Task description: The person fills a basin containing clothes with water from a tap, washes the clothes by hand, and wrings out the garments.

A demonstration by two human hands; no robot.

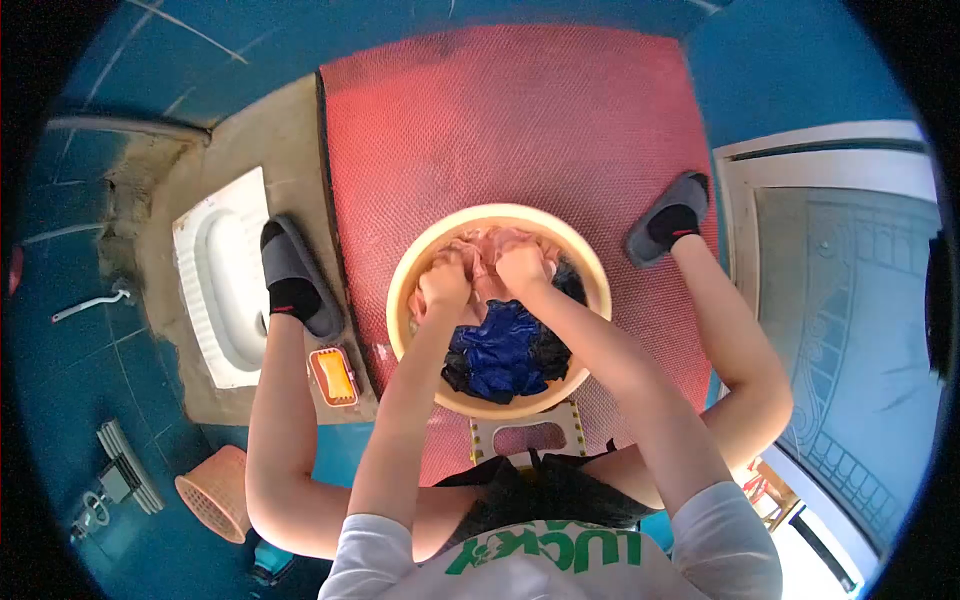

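A round cream-coloured basin (402,262) stands on the floor between my legs, with wet clothes in it. My left hand (444,286) is closed in a fist on a pink garment (488,268) at the basin's far left side. Close by on the right, my right hand (522,270) grips the same pink cloth, its fingers wrapped round it. Nearer to me in the basin lies a dark blue garment (500,350), with black cloth (549,352) beside and under it. Neither hand touches the blue garment.
Red matting (500,120) covers the floor. At left are a white squat toilet (225,275) and a soap dish (334,377) holding a yellow bar. A low stool (480,440) is under me. A pink wastebasket (217,490) stands lower left, a white-framed door (840,300) right.
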